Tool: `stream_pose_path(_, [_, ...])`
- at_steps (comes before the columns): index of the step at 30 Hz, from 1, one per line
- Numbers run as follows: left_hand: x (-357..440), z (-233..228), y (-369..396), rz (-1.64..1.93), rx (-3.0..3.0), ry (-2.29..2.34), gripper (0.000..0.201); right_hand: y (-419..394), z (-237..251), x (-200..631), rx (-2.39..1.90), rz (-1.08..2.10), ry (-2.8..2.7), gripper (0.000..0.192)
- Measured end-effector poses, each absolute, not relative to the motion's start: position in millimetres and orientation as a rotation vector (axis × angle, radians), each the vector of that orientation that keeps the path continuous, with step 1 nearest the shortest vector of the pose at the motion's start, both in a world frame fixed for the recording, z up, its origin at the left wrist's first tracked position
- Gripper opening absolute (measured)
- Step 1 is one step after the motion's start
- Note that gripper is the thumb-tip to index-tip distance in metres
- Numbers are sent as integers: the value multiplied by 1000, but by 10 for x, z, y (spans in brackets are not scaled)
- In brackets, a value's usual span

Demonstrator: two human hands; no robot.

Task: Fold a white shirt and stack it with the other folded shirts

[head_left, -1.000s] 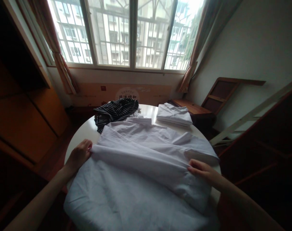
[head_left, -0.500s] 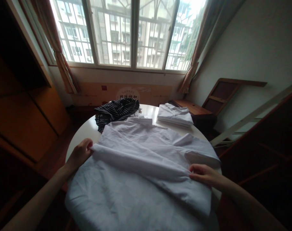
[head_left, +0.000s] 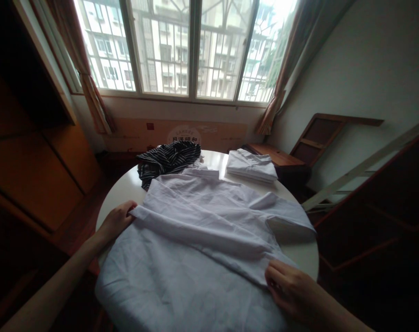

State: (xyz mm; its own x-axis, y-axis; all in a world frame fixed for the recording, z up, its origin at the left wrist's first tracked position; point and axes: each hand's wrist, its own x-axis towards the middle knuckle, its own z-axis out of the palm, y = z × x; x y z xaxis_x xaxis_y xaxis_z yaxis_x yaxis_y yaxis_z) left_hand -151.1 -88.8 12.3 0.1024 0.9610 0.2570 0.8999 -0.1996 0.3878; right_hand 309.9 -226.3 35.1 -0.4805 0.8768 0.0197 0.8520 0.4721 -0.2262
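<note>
A white shirt (head_left: 202,230) lies spread over the round white table (head_left: 122,189), collar toward the window, with a sleeve folded across its body. My left hand (head_left: 117,221) pinches the shirt's left edge at the shoulder fold. My right hand (head_left: 288,288) rests low on the right side, fingers pressing the cuff end of the folded sleeve against the cloth.
A crumpled black-and-white striped garment (head_left: 168,159) lies at the table's far left. A folded white shirt (head_left: 250,167) sits at the far right. A wooden bench (head_left: 274,157) and a leaning frame stand by the right wall; wooden cabinets (head_left: 39,152) stand left.
My right hand has slid down and toward me along the folded sleeve, from mid right to the lower right. My left hand has shifted slightly lower on the left edge.
</note>
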Motion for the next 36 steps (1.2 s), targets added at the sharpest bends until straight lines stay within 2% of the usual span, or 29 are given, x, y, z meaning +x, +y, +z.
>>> stream_pose_path(4, [-1479,141,-920,694,2243,1909,11,-2303,527,3144,-1494,407,-2595,15])
stream_pose_path(10, [-1433,125,-944,746,2329,1993,7,-2288,819,3150,-1311,861,-2621,3])
stream_pose_path(16, [-1525,79,-946,901,2425,1825,4,-1782,522,3324,-1543,421,-2318,21])
stream_pose_path(20, [-1550,111,-1020,835,2514,1728,9,-1593,238,3361,-1476,249,-2365,36])
stream_pose_path(24, [-1550,118,-1078,791,2506,1717,13,-1609,107,3391,-1522,138,-2394,40])
stream_pose_path(28, [-1548,118,-1103,929,2201,1916,12,-1632,211,3420,-1583,143,-2395,38])
stream_pose_path(33, [-1539,187,-1121,860,1988,1941,26,-1384,567,3184,-1749,172,-2329,26])
stream_pose_path(36, [-1546,194,-1116,799,2016,1879,23,-1028,727,2824,-1537,286,-2294,24])
